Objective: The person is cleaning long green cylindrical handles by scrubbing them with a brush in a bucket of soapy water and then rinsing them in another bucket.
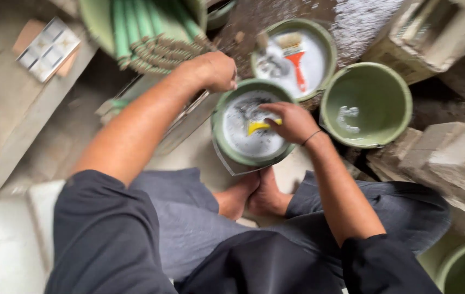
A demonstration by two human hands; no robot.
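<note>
I take the green bucket [231,155] between the knees as landmark. Left hand [213,71] sits at its far-left rim, grip clenched; whether it pinches the rim I cannot tell through the blur. Right hand [293,122] reaches over the bucket's mouth, grip grasping a yellow tool [258,127] above the whitish liquid inside. Behind the bucket, a second green pail [319,41] holds a red-handled brush [295,57]. Right of the bucket, a third pail [365,103]. Behind-left, bundled green rods [145,38]. Bare feet [254,198] just below it.
</note>
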